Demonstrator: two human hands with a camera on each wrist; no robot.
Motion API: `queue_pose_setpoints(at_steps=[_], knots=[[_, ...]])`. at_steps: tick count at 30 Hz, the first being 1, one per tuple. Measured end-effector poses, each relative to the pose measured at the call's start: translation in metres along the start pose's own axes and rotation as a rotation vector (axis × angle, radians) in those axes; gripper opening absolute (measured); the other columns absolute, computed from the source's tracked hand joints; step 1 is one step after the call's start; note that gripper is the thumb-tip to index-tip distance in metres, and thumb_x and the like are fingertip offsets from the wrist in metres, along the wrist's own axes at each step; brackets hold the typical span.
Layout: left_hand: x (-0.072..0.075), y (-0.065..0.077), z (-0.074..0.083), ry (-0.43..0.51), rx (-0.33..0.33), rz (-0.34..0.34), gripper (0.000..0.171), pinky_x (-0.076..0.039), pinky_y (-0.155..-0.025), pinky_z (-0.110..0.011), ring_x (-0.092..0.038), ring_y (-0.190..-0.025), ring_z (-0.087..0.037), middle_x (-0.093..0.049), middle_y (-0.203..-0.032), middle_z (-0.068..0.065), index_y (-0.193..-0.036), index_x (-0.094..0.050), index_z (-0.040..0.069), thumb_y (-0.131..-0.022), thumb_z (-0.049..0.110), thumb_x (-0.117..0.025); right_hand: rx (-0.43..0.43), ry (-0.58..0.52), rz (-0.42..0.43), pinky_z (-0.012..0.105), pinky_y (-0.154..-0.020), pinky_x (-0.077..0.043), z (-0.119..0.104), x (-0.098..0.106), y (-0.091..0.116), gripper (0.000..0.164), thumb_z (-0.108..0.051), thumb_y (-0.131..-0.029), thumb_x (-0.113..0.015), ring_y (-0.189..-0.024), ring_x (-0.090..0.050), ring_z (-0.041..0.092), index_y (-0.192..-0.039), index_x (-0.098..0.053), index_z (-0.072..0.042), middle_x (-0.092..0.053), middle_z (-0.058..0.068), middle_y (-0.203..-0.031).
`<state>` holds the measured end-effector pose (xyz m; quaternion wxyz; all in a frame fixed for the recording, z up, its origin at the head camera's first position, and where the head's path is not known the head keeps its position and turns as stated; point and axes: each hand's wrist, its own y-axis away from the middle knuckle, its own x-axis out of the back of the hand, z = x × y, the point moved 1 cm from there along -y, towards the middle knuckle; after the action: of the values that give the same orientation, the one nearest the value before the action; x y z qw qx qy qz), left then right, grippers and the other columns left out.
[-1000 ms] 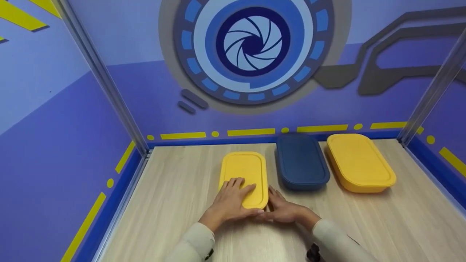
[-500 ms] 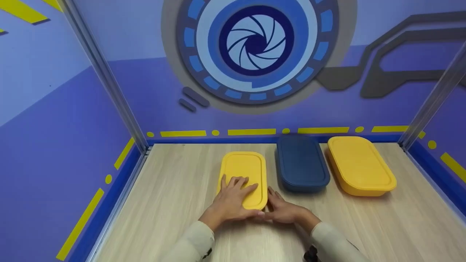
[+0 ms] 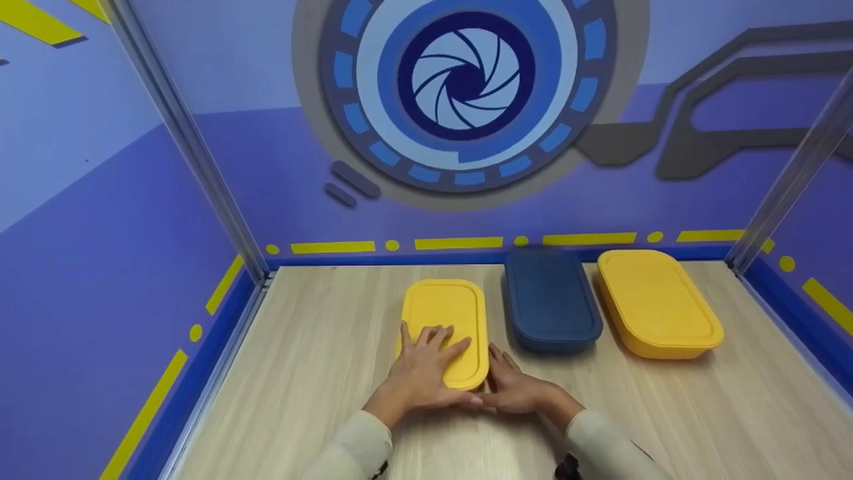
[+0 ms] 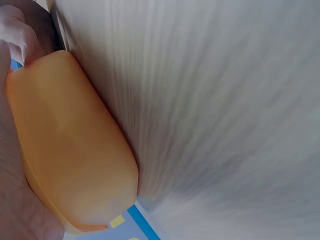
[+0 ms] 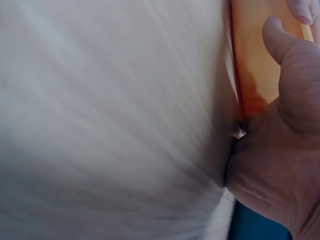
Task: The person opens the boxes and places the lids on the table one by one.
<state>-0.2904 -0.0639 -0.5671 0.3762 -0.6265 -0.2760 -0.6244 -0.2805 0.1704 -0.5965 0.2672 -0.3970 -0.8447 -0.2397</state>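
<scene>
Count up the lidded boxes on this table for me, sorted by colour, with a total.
Yellow: 2, the box under the left hand and the rightmost box
Dark blue: 1, the middle box
Total: 3

I can see three lidded boxes [image 3: 443, 303] here, made up of two yellow boxes [image 3: 660, 300] and one dark blue box [image 3: 553, 300], and just one wooden table [image 3: 320, 373] for the lot. Two hands are here too, one left hand [image 3: 423, 373] and one right hand [image 3: 523, 390], with two pale sleeves [image 3: 353, 447] to match. All around I make out three walls [image 3: 113, 253], two metal posts [image 3: 189, 137] and one big round emblem [image 3: 466, 80], and along the foot of the back wall [image 3: 253, 180] I get four yellow bars [image 3: 458, 243] and four yellow dots [image 3: 521, 241].
</scene>
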Motion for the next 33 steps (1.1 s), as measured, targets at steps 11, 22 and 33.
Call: queue_pose_setpoints(at_steps=[11,22,33], knots=[[-0.0007,-0.0002,0.0033,-0.031,0.005,-0.043,0.110,-0.016,-0.118,-0.087,-0.038,-0.158,-0.032,-0.039,-0.172,-0.006,-0.167,-0.032,0.043,-0.077,0.105,-0.037,-0.027,-0.002,0.011,0.069,-0.132,0.002,0.0011,0.0002,0.0002,0.115,-0.059,-0.096,-0.071,-0.167,0.009,0.049,-0.171,-0.004,-0.002,0.001,0.029,-0.178],[0.0019,0.0010,0.0035,-0.007,0.004,-0.039,0.105,-0.017,-0.118,-0.087,-0.039,-0.157,-0.034,-0.041,-0.171,-0.007,-0.167,-0.035,0.041,-0.080,0.100,-0.044,0.014,0.002,0.018,0.070,-0.131,0.002,-0.0003,-0.0028,-0.0009,0.113,-0.059,-0.099,-0.068,-0.166,0.007,0.050,-0.171,-0.005,0.000,0.000,0.030,-0.178],[-0.0005,0.0015,0.0028,-0.004,-0.004,-0.022,0.105,-0.017,-0.118,-0.087,-0.040,-0.157,-0.033,-0.041,-0.171,-0.007,-0.166,-0.035,0.041,-0.080,0.101,-0.042,-0.017,0.014,0.035,0.070,-0.132,-0.002,-0.0003,-0.0045,-0.0002,0.115,-0.060,-0.098,-0.069,-0.166,0.003,0.052,-0.170,-0.005,0.003,0.000,0.032,-0.177]])
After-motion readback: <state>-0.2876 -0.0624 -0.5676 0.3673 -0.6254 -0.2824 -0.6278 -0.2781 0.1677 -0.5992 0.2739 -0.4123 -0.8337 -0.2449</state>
